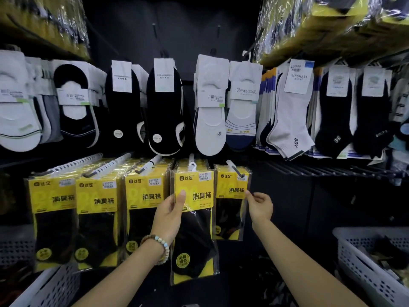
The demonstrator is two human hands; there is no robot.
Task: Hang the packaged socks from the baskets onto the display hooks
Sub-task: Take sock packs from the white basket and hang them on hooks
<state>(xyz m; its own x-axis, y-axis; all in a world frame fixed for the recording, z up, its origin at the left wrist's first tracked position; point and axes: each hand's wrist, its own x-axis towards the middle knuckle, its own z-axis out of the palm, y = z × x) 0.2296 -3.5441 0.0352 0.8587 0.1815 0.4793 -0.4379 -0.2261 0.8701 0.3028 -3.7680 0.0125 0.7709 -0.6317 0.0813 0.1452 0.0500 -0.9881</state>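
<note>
- Left hand (170, 212) is gripping the front pack (194, 229) by its left edge, with the thumb lying across the yellow card and the fingers going behind.
- Front pack is hanging low in the middle of the rack, fourth in the yellow row, its white tab reaching up to the hook (191, 162). Whether the tab is sitting fully on the hook I cannot tell.
- Right hand (262, 207) is pinching the right edge of the end pack (231, 209) between thumb and fingertip, seemingly steadying it.
- Doing this step well is probably meaning keeping the card square to the hook, sliding the tab straight back along it, and letting go only once the pack is hanging free.
- Third pack (143, 209) is crowding the front pack's left edge, so drifting left is risking a snag on the film.
- Upper socks (210, 120) are dangling just above the hook tips, limiting lift.
- Open dark room is lying right of the end pack, before the right basket (363, 267). That side is looking best for drawing the hands out.
</note>
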